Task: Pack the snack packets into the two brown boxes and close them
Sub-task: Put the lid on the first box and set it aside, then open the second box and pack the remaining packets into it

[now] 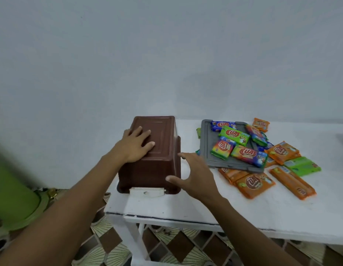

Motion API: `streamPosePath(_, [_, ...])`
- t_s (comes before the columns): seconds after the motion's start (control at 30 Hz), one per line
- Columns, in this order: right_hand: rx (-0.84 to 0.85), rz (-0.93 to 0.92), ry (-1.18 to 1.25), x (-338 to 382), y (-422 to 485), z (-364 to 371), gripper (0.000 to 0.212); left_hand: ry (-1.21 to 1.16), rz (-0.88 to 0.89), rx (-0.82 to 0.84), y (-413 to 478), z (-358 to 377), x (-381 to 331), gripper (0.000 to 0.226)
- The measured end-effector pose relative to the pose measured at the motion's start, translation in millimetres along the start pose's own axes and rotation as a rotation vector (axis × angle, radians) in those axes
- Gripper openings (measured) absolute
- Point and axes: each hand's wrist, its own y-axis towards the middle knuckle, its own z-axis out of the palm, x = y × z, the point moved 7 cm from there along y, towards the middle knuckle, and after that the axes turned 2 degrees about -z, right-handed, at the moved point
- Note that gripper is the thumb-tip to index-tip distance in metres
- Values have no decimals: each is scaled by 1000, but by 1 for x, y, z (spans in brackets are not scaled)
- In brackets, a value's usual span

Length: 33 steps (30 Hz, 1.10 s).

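Resting flat, fingers spread, left hand [135, 144] atop upturned ribbed brown plastic box [153, 156] on white table [186, 210]; right hand [193, 175] wide open beside it; glossy snack packets [251, 156] over grey lid [207, 150].

Two bare forearms, no sleeves, unadorned.

wall [166, 54]: plain pale blue-grey, bare | floor [113, 244]: tiles patterned brown and cream | table [186, 210]: white, paint chipped along front edge | left: blurred green object [11, 189] | light: soft, even
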Motion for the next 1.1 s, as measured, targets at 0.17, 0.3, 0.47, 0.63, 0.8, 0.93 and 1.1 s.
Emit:
streamPosePath(0.17, [-69, 90, 203, -21, -10, -11, 80, 240, 164, -211, -32, -31, -29, 57])
streamPosePath(0.3, [-183, 238, 204, -54, -37, -31, 52, 218, 222, -352, -27, -38, -15, 39])
streamPosePath(0.47, [-176, 343, 151, -44, -39, -24, 49, -139, -93, 59, 2, -10, 39, 97])
streamPosePath(0.63, [-134, 330, 430, 9, -26, -24, 30, -270, -173, -86, -13, -41, 57, 89])
streamPosePath(0.8, [-342, 242, 759, 39, -7, -50, 62, -1191, -168, -183, -39, -53, 86, 77])
streamPosePath(0.93, [-465, 392, 979, 20, -3, -54, 74, -1583, -237, -99, -43, -22, 102, 82])
streamPosePath(1.1, [-448, 670, 1067, -6, -24, -41, 33, -1631, -302, 40, -42, 24, 108, 89])
